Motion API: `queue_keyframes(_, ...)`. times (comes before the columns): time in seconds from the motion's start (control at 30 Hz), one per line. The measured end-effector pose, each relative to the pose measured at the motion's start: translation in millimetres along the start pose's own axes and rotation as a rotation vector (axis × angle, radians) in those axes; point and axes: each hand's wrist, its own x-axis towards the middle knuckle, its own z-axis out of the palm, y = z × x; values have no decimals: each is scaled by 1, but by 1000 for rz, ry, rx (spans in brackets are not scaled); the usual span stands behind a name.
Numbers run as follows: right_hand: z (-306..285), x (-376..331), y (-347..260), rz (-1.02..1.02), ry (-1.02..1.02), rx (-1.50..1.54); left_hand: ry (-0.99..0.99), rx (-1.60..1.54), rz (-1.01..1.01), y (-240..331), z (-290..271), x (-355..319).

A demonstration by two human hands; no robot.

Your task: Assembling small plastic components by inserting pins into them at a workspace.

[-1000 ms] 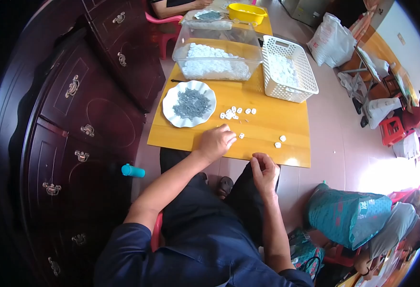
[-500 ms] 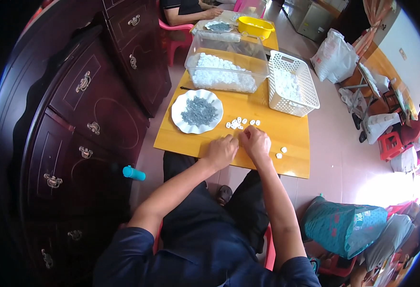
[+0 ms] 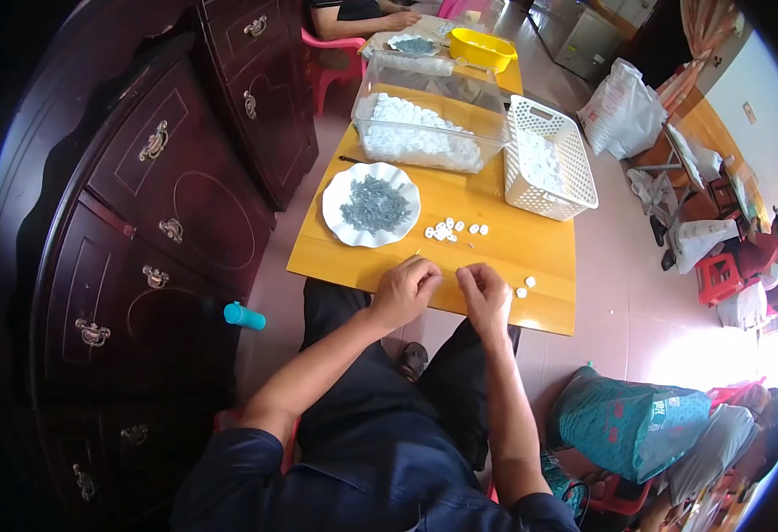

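Observation:
My left hand [image 3: 404, 293] is at the front edge of the yellow wooden table, its thumb and fingers pinched together. Facing it a short gap away, my right hand [image 3: 488, 297] is also closed in a pinch. Whatever either hand may hold is too small or hidden to name. Just beyond them lies a loose group of small white pieces with dark holes [image 3: 442, 232]. Two similar white pieces [image 3: 525, 288] rest to the right of my right hand. A scalloped white plate [image 3: 333, 206] bears a heap of small grey-blue slivers [image 3: 373, 205], beyond my left hand.
A clear plastic bin [image 3: 495, 133] of white pieces and a white perforated basket [image 3: 566, 202] stand farther back. Beyond are a yellow basin [image 3: 486, 55] and another person's arm. A dark cabinet [image 3: 194, 195] flanks the left; a teal bottle [image 3: 245, 316] and teal bag [image 3: 619, 417] are lower.
My right hand has drawn back toward me and slightly right, away from the white pieces. A wider gap now separates my hands. The left has shifted only a little.

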Motion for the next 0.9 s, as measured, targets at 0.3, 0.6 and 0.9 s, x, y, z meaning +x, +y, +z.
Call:
queue_keyframes(0.3, -6, -40, 9, 471, -415, 739, -132, 44, 156, 27, -15, -10)
queue_keyframes(0.6, -2, -49, 17, 535, -462, 919, -155, -56, 132, 29, -21, -17)
queue_keyframes(0.9, 2, -51, 9, 519, -381, 852, -175, -24, 60, 26, -17, -20)
